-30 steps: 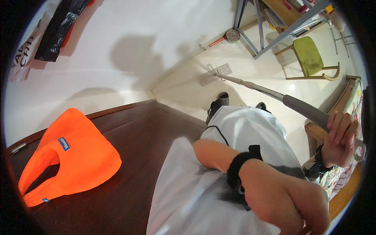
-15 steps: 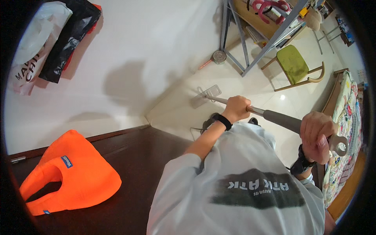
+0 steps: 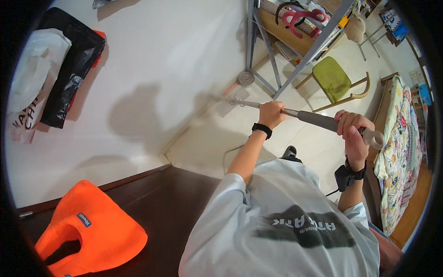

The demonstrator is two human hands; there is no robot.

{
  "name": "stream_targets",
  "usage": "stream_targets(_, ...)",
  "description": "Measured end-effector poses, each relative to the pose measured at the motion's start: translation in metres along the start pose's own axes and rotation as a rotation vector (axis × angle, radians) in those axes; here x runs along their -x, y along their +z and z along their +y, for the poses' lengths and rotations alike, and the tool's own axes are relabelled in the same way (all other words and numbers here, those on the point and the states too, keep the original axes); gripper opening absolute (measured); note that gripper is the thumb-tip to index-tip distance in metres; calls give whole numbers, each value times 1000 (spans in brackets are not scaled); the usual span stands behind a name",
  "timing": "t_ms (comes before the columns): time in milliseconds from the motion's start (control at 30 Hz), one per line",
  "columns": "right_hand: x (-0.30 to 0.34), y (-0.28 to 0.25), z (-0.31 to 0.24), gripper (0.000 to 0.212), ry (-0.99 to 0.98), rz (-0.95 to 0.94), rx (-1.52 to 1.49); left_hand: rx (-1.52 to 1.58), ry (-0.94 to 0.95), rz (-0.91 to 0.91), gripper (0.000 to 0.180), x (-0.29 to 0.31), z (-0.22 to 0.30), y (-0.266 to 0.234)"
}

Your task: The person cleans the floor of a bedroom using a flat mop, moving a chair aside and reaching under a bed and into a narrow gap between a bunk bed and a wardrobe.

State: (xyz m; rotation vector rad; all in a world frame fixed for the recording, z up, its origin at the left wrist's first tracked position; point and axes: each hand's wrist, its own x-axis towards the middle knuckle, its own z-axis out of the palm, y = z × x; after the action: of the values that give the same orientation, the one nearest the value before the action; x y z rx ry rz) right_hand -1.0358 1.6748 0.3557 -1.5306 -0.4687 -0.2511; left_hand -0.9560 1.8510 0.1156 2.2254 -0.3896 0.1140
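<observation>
Both of my hands are closed round the pole of a flat mop (image 3: pixel 318 121). My left hand (image 3: pixel 272 114) grips the thin metal part lower on the pole. At the grey sleeve near the top end, my right hand (image 3: pixel 354 130) is wrapped round it, with the ringed end sticking out past the fist. The pole slants down to the left, and its pale, see-through rectangular mop head (image 3: pixel 227 108) lies on the tiled floor by the wall. Next to the head sits a round grey object (image 3: pixel 246 79) with an orange strip.
A metal-framed shelf (image 3: pixel 265 46) and a green-seated chair (image 3: pixel 333 79) stand ahead. On the right is a bed with a patterned cover (image 3: pixel 400 152). An orange bag (image 3: pixel 99 228) rests on the dark wooden surface (image 3: pixel 161 207) at left. Plastic bags (image 3: pixel 74 69) hang on the wall.
The mop head has slid forward along the wall, up to the round object's orange strip. Both hands have moved forward with the pole, keeping their grip. My view has shifted somewhat.
</observation>
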Motion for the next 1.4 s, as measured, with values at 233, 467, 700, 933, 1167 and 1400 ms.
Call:
stream_targets(233, -10, -17, 1, 32, 90, -16, -17, -35, -56, 35, 13, -11, 9, 6)
stream_targets(467, -25, -12, -7, 28, 108, -31, -48, -8, -124, 96, 11, -18, 7, -2)
stream_targets(700, -16, -24, 15, 25, 179, 20, -65, 3, -95, 60, 9, -18, -11, 15)
stream_targets(933, 8, -48, 17, 29, 171, -33, -88, -60, -61, -24, 8, -6, -16, 42)
stream_targets(1167, 17, -39, 20, 29, 244, -92, -136, -177, -95, -150, 9, 30, -26, 23)
stream_targets(1400, 60, 20, 105, 17, 628, -281, -464, -240, -320, -111, 10, 169, -95, -47)
